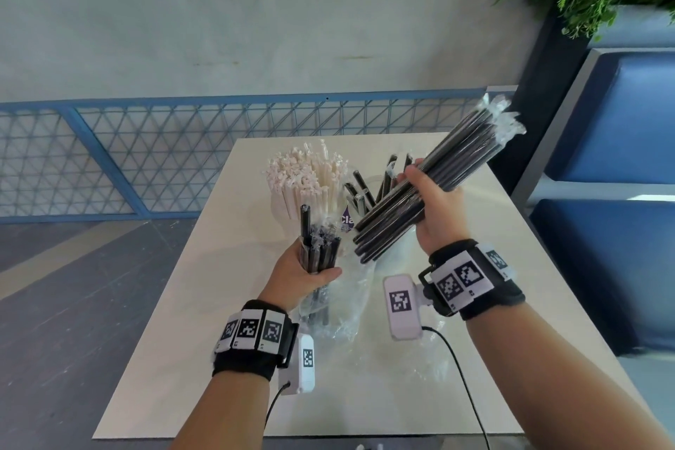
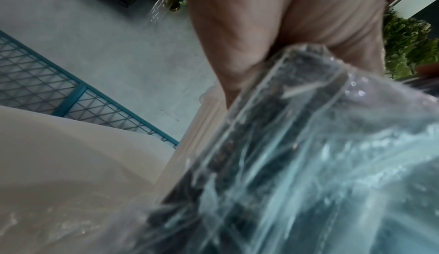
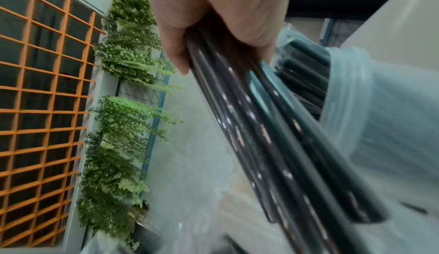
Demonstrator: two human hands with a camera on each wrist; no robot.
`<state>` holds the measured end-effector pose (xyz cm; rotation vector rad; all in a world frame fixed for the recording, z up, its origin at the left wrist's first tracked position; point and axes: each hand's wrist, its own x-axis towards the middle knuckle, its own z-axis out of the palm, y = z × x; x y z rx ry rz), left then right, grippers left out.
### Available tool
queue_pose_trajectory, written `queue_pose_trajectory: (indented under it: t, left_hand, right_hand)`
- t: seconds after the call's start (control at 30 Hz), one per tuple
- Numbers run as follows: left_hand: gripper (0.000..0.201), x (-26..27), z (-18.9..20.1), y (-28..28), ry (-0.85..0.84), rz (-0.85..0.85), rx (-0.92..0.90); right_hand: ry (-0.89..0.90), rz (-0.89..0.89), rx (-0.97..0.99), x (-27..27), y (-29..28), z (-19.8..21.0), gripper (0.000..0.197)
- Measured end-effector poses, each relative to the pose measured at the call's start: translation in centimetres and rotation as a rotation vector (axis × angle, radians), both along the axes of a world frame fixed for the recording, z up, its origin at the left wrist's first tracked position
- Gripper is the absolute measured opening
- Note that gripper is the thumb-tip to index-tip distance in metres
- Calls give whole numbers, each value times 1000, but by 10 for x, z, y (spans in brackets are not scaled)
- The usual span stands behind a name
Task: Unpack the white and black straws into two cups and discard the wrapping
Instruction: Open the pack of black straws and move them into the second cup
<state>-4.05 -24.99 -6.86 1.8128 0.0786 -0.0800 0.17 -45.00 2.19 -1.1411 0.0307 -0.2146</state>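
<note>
Left hand [image 1: 305,272] grips a small bunch of black straws [image 1: 318,252], upright, inside a clear plastic bag [image 1: 339,307] that trails to the table [image 1: 175,358] near its middle. Right hand [image 1: 434,208] clasps a bigger bundle of black straws [image 1: 431,186], tilted toward the far right corner, above the tabletop. Beyond, near the far edge: one cup [image 1: 279,206] packed with white straws [image 1: 307,175]; just beside it, right, a second cup [image 1: 347,221] holding a few black straws [image 1: 359,190].

Black straws [image 1: 420,194] glossy, in clear crinkled plastic wrapping [image 1: 339,310]; white straws [image 1: 310,183] paper-wrapped; table [image 1: 204,340] matt.
</note>
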Motion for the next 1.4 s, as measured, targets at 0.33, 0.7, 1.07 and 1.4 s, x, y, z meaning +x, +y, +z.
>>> queue_pose_trajectory:
  t: [0.33,0.7,1.07,1.4]
  left_hand:
    - [74,-2,-1,-2,-32,-17,19]
    - [80,1,-9,2,-3,11,-43]
    - [77,4,-12,6,-23,-6,-14]
    - [60,3,-11,6,-1,11,-19]
  right_hand:
    - [-156,-233,-426,26,0,24,25]
    - [120,-70,-653,43,24,-43,35]
    - [-307,-249,-614,31,35,7,73]
    - [-406,-163,-1046,53,31,-33,12]
